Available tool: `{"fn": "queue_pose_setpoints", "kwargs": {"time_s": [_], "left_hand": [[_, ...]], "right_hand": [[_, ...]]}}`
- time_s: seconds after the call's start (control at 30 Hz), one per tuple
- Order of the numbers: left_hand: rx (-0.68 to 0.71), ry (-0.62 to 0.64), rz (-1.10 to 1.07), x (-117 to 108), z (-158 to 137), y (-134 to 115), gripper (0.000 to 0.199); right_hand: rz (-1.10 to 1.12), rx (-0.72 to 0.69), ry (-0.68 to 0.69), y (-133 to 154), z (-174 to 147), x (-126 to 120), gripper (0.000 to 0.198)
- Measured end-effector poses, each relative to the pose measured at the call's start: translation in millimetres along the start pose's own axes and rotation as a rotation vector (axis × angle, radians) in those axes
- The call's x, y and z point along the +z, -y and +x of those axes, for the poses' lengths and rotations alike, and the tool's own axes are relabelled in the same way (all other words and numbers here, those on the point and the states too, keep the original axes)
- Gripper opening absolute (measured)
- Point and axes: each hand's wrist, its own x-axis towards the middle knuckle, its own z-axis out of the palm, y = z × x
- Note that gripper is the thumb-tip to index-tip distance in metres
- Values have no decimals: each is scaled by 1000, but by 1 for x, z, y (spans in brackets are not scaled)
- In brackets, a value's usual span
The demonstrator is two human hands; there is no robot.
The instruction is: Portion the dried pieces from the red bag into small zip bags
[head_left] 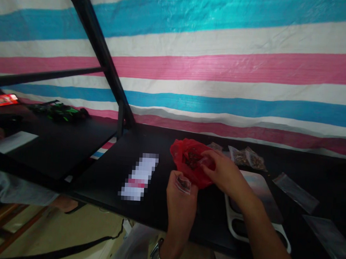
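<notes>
A red plastic bag (179, 150) lies open on the black table, with small dark brownish pieces (192, 158) inside it. My left hand (181, 197) is closed round a small clear plastic bag (183, 183), its mouth facing up, just in front of the red bag. Over the right side of the red bag, my right hand (221, 170) has its thumb and fingers bent together at the opening. Whatever sits between those fingertips is too small to make out. Close by my right forearm stands a digital scale (253, 180), partly covered by the arm.
Behind the scale lie filled clear bags (255, 159). Flat clear bags (295, 192) rest to the right. A blurred white paper (140, 178) is on the left. A black metal frame (102, 60) rises before a striped sheet (222, 66); another person's arm (64, 203) shows at lower left.
</notes>
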Motion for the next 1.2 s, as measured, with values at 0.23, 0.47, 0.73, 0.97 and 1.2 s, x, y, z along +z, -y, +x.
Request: {"fn": "queue_pose_setpoints", "kwargs": {"time_s": [0.23,0.47,0.73,0.97,1.2], "left_hand": [[-4,-58,23,-2,2,3,29],[-40,-80,17,-12,10,6,30],[-51,-88,32,-22,8,4,26],[-227,-124,-212,-17,9,-3,31],[-183,-149,-371,-24,16,-16,36]], "right_hand": [[163,-89,210,10,-14,-13,41],[298,-44,355,23,-23,-29,32],[105,-64,100,13,0,5,34],[162,-83,176,15,-9,6,34],[290,-9,210,18,-18,3,27]]}}
